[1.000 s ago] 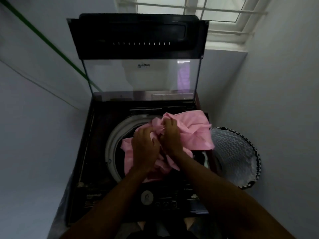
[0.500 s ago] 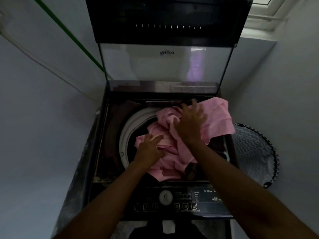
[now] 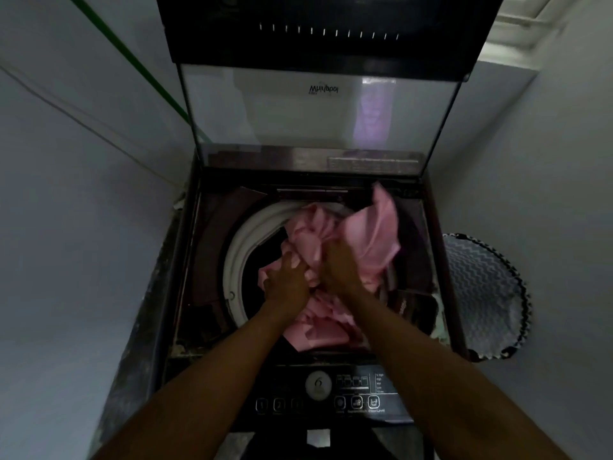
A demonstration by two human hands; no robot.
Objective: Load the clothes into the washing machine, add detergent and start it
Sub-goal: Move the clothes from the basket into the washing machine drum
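The raised glass lid (image 3: 318, 111) carries the brand "Whirlpool", seen upside down. On the control panel (image 3: 325, 393), the round dial (image 3: 318, 384) shows "6"; at its 7 o'clock, buttons read "1" and "2".

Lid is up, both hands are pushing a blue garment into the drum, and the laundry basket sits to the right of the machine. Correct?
Only the colour is wrong. The head view shows a pink garment, not blue. Lid up, left hand, right hand, and basket at right hold.

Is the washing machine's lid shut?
No, the lid stands open above the pink cloth in the drum.
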